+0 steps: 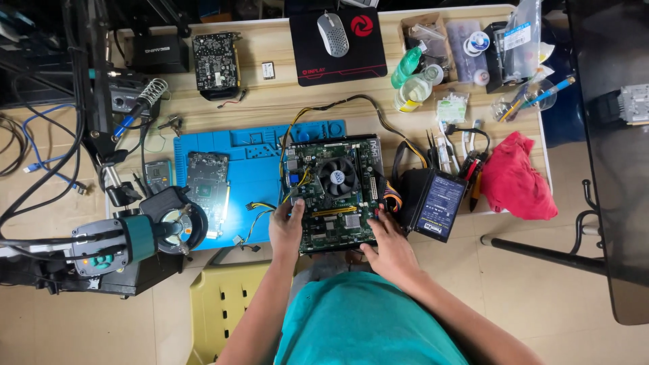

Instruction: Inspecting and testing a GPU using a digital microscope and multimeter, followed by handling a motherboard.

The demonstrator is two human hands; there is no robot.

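A green motherboard (338,203) with a black cooling fan (337,177) lies at the near edge of the wooden table, partly on a blue work mat (250,155). My left hand (286,226) grips the board's near left edge, thumb on top. My right hand (387,243) holds the near right corner, fingers resting on the board. A black power supply (433,199) sits just right of the board, joined to it by coloured cables.
A smaller circuit board (206,186) lies on the mat's left side. A microscope stand (128,236) occupies the left. A graphics card (216,61), mouse (332,34) on a black pad, bottles (414,84), tweezers and a red cloth (515,179) crowd the table. A yellow stool (223,304) is below.
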